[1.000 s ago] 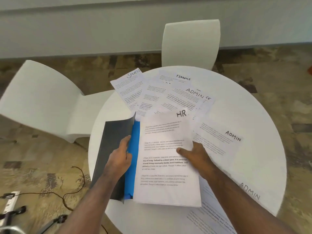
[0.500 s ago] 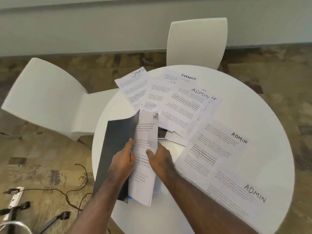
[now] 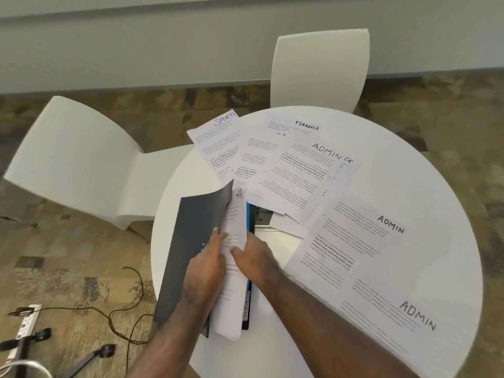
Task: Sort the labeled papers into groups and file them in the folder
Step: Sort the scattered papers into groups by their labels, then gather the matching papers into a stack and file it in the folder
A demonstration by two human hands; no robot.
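Note:
A dark grey folder [image 3: 188,249] with a blue inside lies at the near left of the round white table [image 3: 425,186], its cover lifted. My left hand [image 3: 206,264] grips that cover and the sheets under it. An HR paper [image 3: 234,225] stands on edge inside the folder, nearly folded over, and my right hand [image 3: 252,259] presses on it from the right. Spread across the table are a SPORTS paper [image 3: 218,140], a FINANCE paper [image 3: 296,126] and three ADMIN papers [image 3: 297,170], [image 3: 351,241], [image 3: 387,320].
A white chair [image 3: 320,69] stands behind the table and another white chair [image 3: 73,162] to its left. Black cables [image 3: 128,304] and a power strip [image 3: 27,323] lie on the carpet at the lower left. The table's left edge is right by the folder.
The HR paper, flat and open a second ago, has been swung left into the folder. My right hand moved left with it, close to my left hand.

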